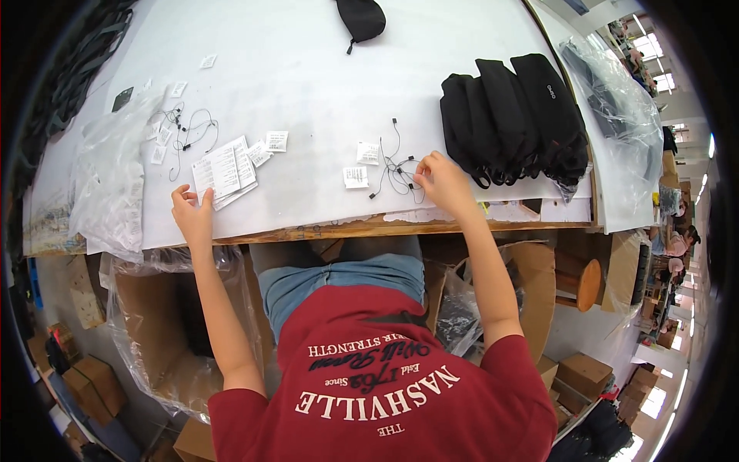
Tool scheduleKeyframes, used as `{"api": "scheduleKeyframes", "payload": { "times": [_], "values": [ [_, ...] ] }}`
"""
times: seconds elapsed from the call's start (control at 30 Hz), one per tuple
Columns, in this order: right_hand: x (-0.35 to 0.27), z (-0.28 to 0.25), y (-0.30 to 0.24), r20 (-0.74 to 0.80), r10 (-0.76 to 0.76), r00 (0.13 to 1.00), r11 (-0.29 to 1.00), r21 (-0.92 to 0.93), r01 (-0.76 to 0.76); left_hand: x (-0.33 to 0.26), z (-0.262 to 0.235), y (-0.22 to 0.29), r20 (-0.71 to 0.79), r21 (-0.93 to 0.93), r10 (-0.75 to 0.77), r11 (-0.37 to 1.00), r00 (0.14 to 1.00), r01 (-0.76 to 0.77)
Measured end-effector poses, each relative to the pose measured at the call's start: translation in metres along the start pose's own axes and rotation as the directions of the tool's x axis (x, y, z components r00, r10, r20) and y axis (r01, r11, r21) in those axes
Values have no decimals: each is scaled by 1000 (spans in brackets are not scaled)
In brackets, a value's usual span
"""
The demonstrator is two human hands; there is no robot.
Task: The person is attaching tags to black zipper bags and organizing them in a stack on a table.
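Note:
On the white table, a small stack of white printed label sheets (217, 172) lies left of centre. My left hand (194, 215) is at its near left corner, thumb and fingers apart, the thumb at the paper's edge. Right of centre, my right hand (446, 185) pinches at the edge of a tangle of thin black tag strings (396, 179) with small black ends. The fingertips partly hide the string they grip. Two small white packets (356, 178) with print lie beside this tangle. More small packets (276, 142) lie by the sheets.
Black fabric pouches (512, 119) are piled at the right, near clear plastic bags (616, 115). One black pouch (362, 20) lies at the far side. Clear plastic (108, 177) and another string tangle (185, 131) are at left. Open cartons (154, 323) stand below the table edge.

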State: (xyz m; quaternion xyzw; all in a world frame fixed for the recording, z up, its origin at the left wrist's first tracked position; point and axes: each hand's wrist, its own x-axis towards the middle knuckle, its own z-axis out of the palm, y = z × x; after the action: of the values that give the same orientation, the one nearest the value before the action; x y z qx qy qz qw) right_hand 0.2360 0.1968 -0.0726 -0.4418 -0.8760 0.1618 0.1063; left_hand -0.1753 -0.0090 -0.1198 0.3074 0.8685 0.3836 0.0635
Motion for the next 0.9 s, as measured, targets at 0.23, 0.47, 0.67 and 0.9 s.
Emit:
{"api": "scheduleKeyframes", "payload": {
  "times": [0.23, 0.47, 0.67, 0.9],
  "values": [
    [30, -85, -47, -266, 60, 962, 446, 870, 213, 15, 4, 8, -60, 303, 62, 952, 996, -41],
    [35, -102, -65, -275, 115, 955, 396, 894, 210, 25, -3, 3, 69, -146, 1, 989, 998, 9],
    [10, -94, -84, -201, -11, 979, 98, 975, 201, -7, -9, 55, 216, -533, -28, 834, 976, 141],
    [-3, -64, -115, 5, -14, 1000, 40, 999, -5, -79, -14, 135, 496, -666, 48, 662, 867, 344]
  ]
}}
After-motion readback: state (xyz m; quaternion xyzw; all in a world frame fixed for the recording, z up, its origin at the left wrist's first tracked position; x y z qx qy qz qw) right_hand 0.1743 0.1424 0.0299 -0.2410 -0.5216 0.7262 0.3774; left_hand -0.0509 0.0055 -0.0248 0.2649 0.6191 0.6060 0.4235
